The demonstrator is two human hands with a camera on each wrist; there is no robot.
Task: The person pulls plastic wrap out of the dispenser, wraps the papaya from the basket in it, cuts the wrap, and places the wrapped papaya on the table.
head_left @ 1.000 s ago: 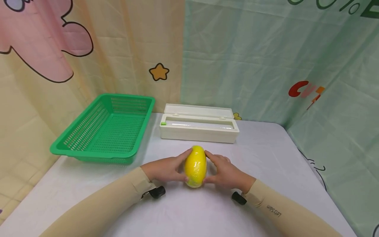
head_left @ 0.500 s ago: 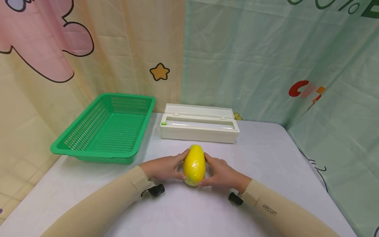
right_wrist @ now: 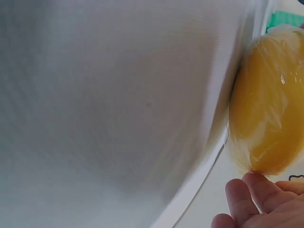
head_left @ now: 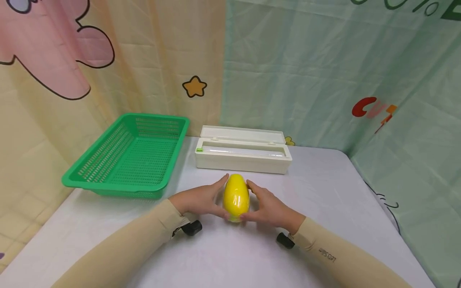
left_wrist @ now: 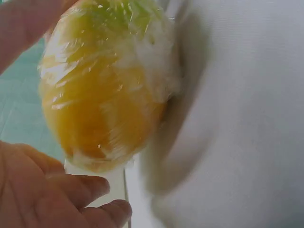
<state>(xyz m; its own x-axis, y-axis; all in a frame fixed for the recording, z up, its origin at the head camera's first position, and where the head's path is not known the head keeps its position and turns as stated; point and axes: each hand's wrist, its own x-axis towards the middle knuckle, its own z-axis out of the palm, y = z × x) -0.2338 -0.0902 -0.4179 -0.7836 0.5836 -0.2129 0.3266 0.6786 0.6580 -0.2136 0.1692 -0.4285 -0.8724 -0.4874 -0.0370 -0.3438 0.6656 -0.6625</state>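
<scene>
A yellow oblong fruit (head_left: pixel 235 197) wrapped in clear film lies on the white table between both hands. Greenish colour shows at its near end in the left wrist view, where the film (left_wrist: pixel 152 52) bunches in creases. My left hand (head_left: pixel 201 199) holds it from the left, thumb by the near end and index finger by the far end; its other fingers (left_wrist: pixel 90 187) stand apart from the fruit. From the right, my right hand (head_left: pixel 269 205) spans the fruit between thumb and index finger. A fingertip (right_wrist: pixel 259 180) meets its lower edge in the right wrist view.
Behind the hands stands a white cling film box (head_left: pixel 243 161), lid raised, with a roll inside and a green slider at its left end. A green perforated basket (head_left: pixel 162 188) sits at the left rear. Printed curtains (head_left: pixel 288 72) hang along the table's back and right edges.
The fruit has shifted slightly away from me and to the left, and its tilt has changed a little. Both hands have moved with it, with the left index finger lifting a little.
</scene>
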